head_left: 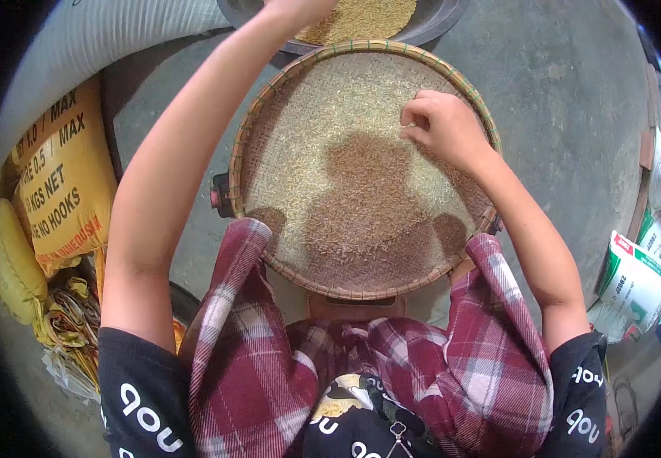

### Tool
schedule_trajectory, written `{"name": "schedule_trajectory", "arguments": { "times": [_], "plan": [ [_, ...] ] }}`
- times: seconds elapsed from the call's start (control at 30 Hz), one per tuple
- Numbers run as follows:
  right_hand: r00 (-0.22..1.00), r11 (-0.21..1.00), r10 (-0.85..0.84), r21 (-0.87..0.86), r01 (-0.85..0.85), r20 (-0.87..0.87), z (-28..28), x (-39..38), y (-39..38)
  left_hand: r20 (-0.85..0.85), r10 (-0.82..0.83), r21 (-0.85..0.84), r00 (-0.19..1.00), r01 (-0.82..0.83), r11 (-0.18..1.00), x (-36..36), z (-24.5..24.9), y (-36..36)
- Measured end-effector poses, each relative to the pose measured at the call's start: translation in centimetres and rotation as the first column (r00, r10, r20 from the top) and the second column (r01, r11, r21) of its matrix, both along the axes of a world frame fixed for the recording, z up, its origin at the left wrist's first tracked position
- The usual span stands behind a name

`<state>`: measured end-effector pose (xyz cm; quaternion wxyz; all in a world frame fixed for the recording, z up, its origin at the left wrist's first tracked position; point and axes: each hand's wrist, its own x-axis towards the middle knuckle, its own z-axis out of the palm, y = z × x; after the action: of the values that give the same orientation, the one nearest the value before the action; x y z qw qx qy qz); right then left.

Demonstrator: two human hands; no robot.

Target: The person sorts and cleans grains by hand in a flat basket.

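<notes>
Round woven winnowing tray (292,145) of grain sits between two plaid-covered legs

The grey floor (559,84) spreads around everything. Over it, the broad tray takes the middle of the view, its banded rim close to the legs of the maroon plaid shorts (483,366); what bears its weight is hard to make out. A bulging white woven sack (132,34) lies at upper left, above an upright yellow printed sack (71,175) marked "USE NO HOOKS". A wide dark basin (453,15), just beyond the tray's far rim, holds a heap of golden grain (365,19). At the right edge stands a green-and-white printed bag (636,282).

The right hand (446,126) hangs over the tray's far right part, fingers curled, thumb and forefinger nearly meeting; whether a grain is caught there, I cannot tell. The left hand (304,9) is over the basin, cut off by the top edge, so its grip cannot be told. Smallest are the loose grains (361,198), scattered thinly across the tray's weave, partly under a shadow.
</notes>
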<state>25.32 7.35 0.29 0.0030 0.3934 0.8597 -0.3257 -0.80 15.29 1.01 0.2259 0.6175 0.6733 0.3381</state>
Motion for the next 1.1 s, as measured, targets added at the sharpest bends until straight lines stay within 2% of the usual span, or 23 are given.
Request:
{"name": "schedule_trajectory", "arguments": {
  "times": [0.03, 0.13, 0.17, 0.23, 0.27, 0.33, 0.37, 0.4, 0.43, 0.47, 0.53, 0.83, 0.9, 1.03, 1.1],
  "plan": [
    [1.000, 1.000, 0.005, -0.003, -0.005, 0.000, 0.1, -0.1, 0.1, 0.000, 0.005, -0.003, 1.000, -0.005, 1.000, -0.1, 0.0, -0.4],
    [0.999, 0.996, -0.029, -0.080, 0.027, -0.019, 0.2, -0.1, 0.2, -0.103, -0.244, -0.136, 0.964, 0.229, 0.964, 0.5, 1.2, -2.7],
    [0.998, 0.997, -0.044, -0.070, 0.042, -0.037, 0.0, 0.0, 0.3, -0.104, -0.244, -0.137, 0.964, 0.229, 0.964, 0.7, 1.2, -3.9],
    [0.996, 0.996, -0.063, -0.060, 0.060, -0.055, -0.2, 0.1, 0.4, -0.240, -0.264, 0.126, 0.934, 0.299, 0.946, 1.4, 0.3, -6.6],
    [0.996, 0.997, -0.067, -0.055, 0.063, -0.067, -0.1, 0.0, 0.4, -0.241, -0.268, 0.126, 0.933, 0.304, 0.944, 1.5, -0.1, -7.8],
    [0.994, 0.996, -0.077, -0.048, 0.073, -0.079, -0.2, 0.1, 0.4, -0.135, -0.376, 0.029, 0.917, 0.383, 0.923, 1.0, -0.5, -10.1],
    [0.992, 0.999, -0.052, 0.011, 0.054, -0.116, -0.5, 0.2, 0.4, -0.136, -0.380, 0.029, 0.915, 0.387, 0.922, 0.8, -0.6, -11.0],
    [0.988, 0.997, -0.024, 0.072, 0.035, -0.151, -0.6, 0.2, 0.4, -0.136, -0.406, -0.049, 0.904, 0.403, 0.914, 0.5, -0.5, -11.9],
    [0.988, 0.997, -0.025, 0.072, 0.036, -0.151, -0.6, 0.2, 0.5, -0.134, -0.431, -0.128, 0.892, 0.415, 0.901, 0.3, -0.4, -12.7],
    [0.986, 0.998, -0.027, 0.058, 0.037, -0.162, -0.6, 0.2, 0.5, -0.135, -0.431, -0.127, 0.892, 0.416, 0.900, 0.0, -0.4, -13.5],
    [0.985, 0.998, -0.032, 0.045, 0.040, -0.173, -0.4, 0.1, 0.6, -0.069, -0.449, -0.284, 0.891, 0.414, 0.865, -0.2, -0.4, -14.8],
    [0.977, 0.965, -0.122, -0.253, 0.075, -0.174, 1.2, -0.3, 2.0, -0.054, -0.421, -0.249, 0.905, 0.396, 0.884, 1.1, -1.3, -16.5],
    [0.980, 0.841, -0.195, -0.521, 0.145, -0.042, 1.8, -0.6, 2.5, -0.036, -0.426, -0.230, 0.904, 0.408, 0.884, 1.7, -1.4, -16.4],
    [0.974, 0.771, -0.222, -0.620, 0.148, -0.043, 1.5, -0.5, 2.7, 0.043, -0.425, -0.150, 0.904, 0.427, 0.892, 3.4, -1.9, -16.6],
    [0.964, 0.684, -0.257, -0.718, 0.128, -0.073, 0.8, -0.2, 2.8, 0.061, -0.412, -0.142, 0.909, 0.416, 0.898, 4.1, -1.7, -16.8]
  ]
}}
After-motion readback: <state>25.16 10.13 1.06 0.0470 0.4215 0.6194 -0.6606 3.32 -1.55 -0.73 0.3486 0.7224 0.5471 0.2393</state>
